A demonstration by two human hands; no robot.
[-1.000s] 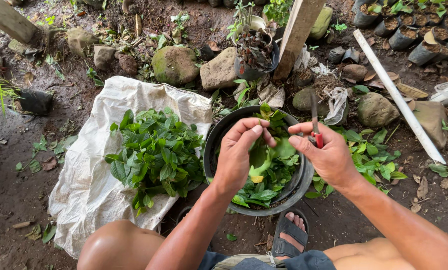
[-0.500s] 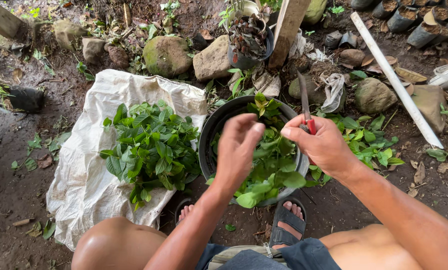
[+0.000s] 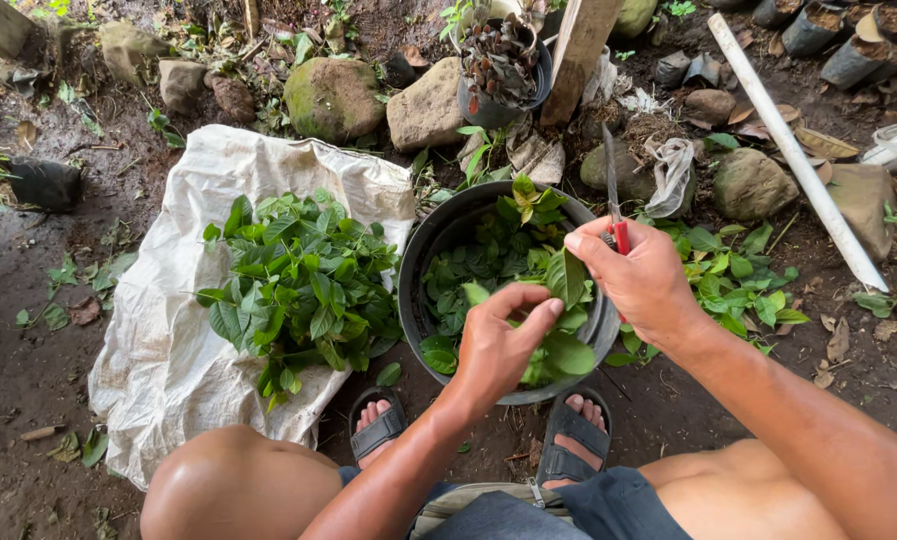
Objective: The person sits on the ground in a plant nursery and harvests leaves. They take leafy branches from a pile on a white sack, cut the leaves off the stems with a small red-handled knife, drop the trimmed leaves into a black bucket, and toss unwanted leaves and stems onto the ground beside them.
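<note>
At the far left, well apart from either hand, a white woven sack lies spread on the damp bare soil, and a heap of cut green leafy sprigs rests on it, to the left of the left hand's knuckles. Just right of that heap stands a round black bucket partly filled with loose green leaves; its near rim sits above the person's two sandalled feet.

The left hand hovers over the near side of the bucket, palm down, with the fingers curled loosely and the thumb stretched up toward the right hand; its fingertips lie close above the leaves, and I cannot tell whether they grip any. Just beyond the thumb tip, a single green leaf stands up between the two hands, pinched at its upper edge by the thumb and forefinger of the right hand. The remaining fingers of that hand are pressed tight round the red handle of a slim knife, whose dark blade points up and away past the knuckles.

Right of the right wrist, more leafy sprigs lie scattered on the ground. Beyond the fingers are mossy stones, a black pot of dried plant matter, a wooden post and, far right, a slanting white pipe.
</note>
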